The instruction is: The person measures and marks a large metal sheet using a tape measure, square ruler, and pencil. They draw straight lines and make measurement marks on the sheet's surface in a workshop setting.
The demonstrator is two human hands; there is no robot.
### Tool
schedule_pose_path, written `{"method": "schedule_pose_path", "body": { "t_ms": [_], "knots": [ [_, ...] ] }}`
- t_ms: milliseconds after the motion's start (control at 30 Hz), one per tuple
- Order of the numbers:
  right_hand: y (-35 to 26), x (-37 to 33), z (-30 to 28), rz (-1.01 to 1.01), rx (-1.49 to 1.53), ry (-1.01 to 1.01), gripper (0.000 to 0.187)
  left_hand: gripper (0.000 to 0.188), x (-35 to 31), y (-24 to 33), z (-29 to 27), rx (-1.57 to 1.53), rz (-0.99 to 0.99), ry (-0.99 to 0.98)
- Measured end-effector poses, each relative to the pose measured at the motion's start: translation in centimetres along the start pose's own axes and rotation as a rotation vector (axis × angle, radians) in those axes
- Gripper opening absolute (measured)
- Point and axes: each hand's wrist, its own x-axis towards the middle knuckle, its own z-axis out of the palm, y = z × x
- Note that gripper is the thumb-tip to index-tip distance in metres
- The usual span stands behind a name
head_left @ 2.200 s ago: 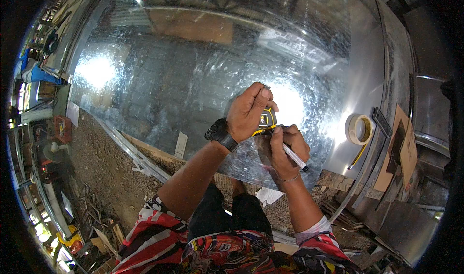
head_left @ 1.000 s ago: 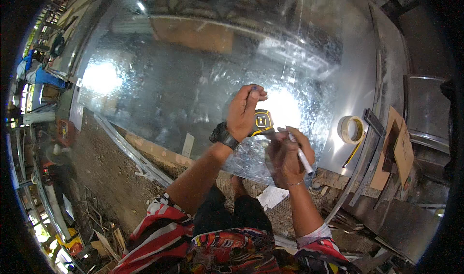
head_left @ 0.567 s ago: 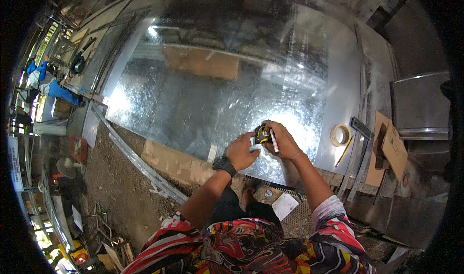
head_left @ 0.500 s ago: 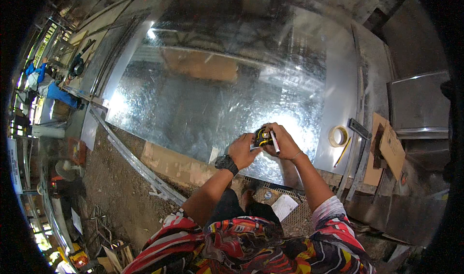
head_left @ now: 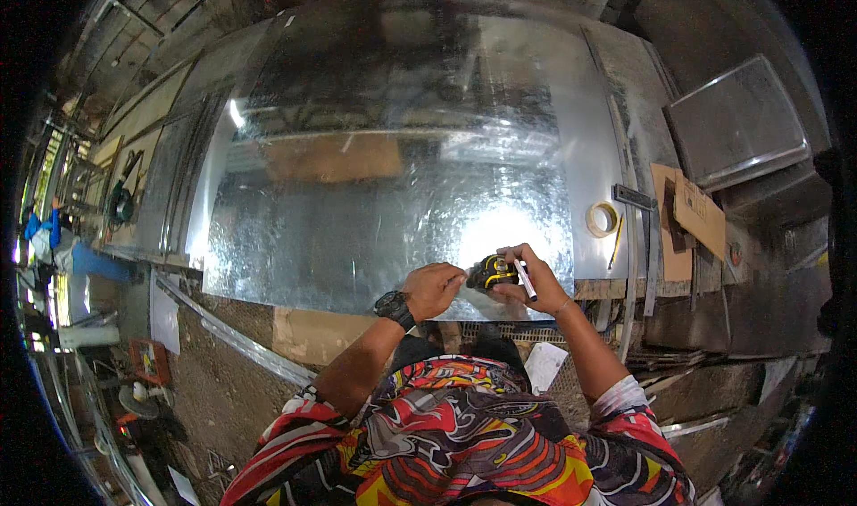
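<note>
My right hand is closed round a black and yellow tape measure, just above the near part of a shiny metal sheet. A white marker is held in the same hand, lying slantwise by the fingers. To the left of the tape measure is my left hand, a dark watch on its wrist. Its fingers are drawn together and point at the tape measure's left end. Whether they pinch the tape's tip is too small to tell.
Right of my hands lie a roll of tape, a yellow pencil and a metal square. Folded cardboard sits beyond them. A long metal strip runs along the left. Papers lie below the sheet's near edge. Another person is at far left.
My left hand has drawn away leftward from the tape measure, leaving a small space between them. The right hand keeps the tape measure and marker. The whole view has shifted with my head.
</note>
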Motion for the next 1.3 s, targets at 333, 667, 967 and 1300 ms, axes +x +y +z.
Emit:
{"method": "schedule_pose_path", "body": {
  "t_ms": [333, 667, 967, 1300],
  "knots": [
    [-2.6, -0.3, 5.9, -0.023, 0.170, 0.418, 0.054, 0.029, 0.1, 0.6, -1.9, -0.997, -0.519, -0.001],
    [1.8, 1.4, 8.7, -0.078, -0.226, 0.566, 0.067, 0.031, 0.1, -4.0, 0.4, -0.447, -0.255, 0.004],
    [-4.8, -1.0, 6.7, 0.096, 0.533, 0.531, 0.051, 0.045, 0.2, 2.2, -2.4, -0.571, -0.067, -0.058],
    [-8.7, -1.1, 6.4, 0.144, 0.796, 0.494, 0.042, 0.049, 1.0, 5.9, -5.4, -0.517, -0.131, -0.190]
  ]
}}
